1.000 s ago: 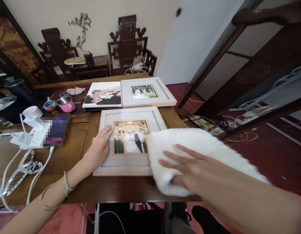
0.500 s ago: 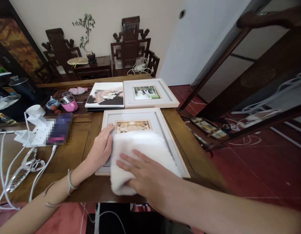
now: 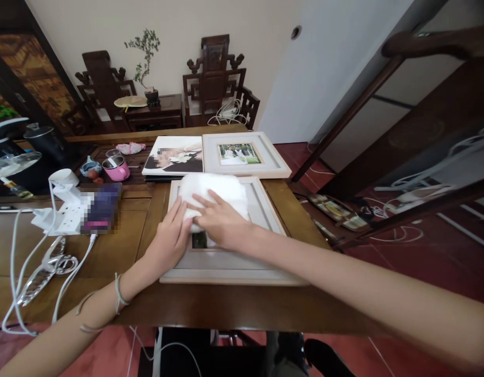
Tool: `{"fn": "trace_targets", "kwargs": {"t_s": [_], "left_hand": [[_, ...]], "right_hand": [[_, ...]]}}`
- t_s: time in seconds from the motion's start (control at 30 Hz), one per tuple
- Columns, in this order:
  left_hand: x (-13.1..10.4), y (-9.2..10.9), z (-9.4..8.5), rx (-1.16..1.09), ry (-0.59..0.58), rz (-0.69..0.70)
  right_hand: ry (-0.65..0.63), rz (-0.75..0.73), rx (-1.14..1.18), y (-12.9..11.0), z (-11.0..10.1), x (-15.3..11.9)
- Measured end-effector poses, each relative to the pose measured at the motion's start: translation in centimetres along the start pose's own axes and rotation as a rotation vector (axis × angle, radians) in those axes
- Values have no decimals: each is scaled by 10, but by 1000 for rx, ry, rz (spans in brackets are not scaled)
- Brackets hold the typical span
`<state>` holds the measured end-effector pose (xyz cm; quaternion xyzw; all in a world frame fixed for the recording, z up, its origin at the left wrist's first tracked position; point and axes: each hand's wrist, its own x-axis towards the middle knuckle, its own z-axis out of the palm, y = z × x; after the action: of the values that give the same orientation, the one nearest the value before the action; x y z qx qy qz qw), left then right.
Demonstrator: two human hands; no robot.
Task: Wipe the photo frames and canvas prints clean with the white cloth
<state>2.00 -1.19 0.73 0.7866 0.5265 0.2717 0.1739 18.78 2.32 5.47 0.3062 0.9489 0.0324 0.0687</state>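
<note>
The picture frame (image 3: 234, 264) lies flat, face up, on the wooden table (image 3: 210, 309); it has a pale wood border, a light grey mat and a small central photo, mostly covered. The right hand (image 3: 222, 222) rests palm down on a folded, fluffy white cloth (image 3: 212, 186), fingers spread, not clenched. The left hand (image 3: 171, 238) lies with fingers extended along the frame's left edge, fingertips beside the cloth. Compared with half a second ago, the cloth sits farther up: it no longer overhangs the near border, and the lower mat is exposed. A strip of tabletop separates the near border from the table's front edge; another runs along the right side. The far border sits close to a second frame (image 3: 210, 152) and a photo board (image 3: 173, 157). Leftward, tabletop extends to a hair clip (image 3: 49, 269) and a power strip (image 3: 71, 217).
</note>
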Motion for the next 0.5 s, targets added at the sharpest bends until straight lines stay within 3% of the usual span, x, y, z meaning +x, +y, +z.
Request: {"fn": "trace_targets", "kwargs": {"t_s": [0.2, 0.37, 0.5], "left_hand": [[-2, -5, 4, 73, -5, 45], [-3, -7, 3, 45, -44, 93], [-2, -5, 1, 1, -31, 79]], "right_hand": [[184, 78, -126, 40, 1, 28], [177, 12, -142, 48, 14, 41], [173, 38, -144, 56, 18, 29]]}}
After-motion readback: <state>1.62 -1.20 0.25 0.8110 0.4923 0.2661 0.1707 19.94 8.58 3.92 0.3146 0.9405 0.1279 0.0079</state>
